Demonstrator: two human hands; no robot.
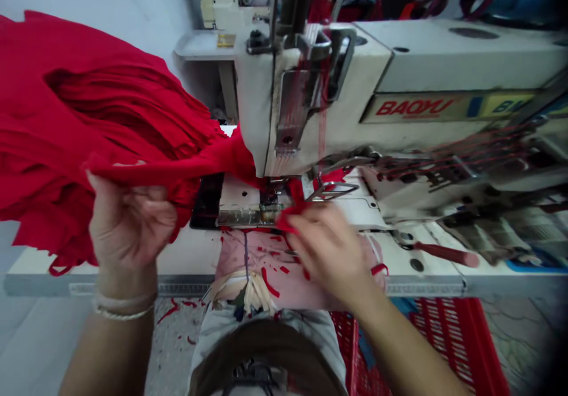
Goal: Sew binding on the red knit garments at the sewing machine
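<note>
Gathering a thick bunch of red knit fabric point(102, 112) in the left hand point(131, 221), whose fingers point(106, 192) clench it at 9 o'clock from the presser foot point(270, 206) of a white BAOYU sewing machine point(355, 58). The bunch's long axis runs in from 10 o'clock, narrowing to that foot. The right hand point(328, 254), nearer, sits at 4 o'clock beside a red fabric strip point(288, 218) (too blurred to tell whether it grips), above the tabletop point(110, 271), with a red-handled screwdriver point(444, 254) farther out at 4 o'clock
</note>
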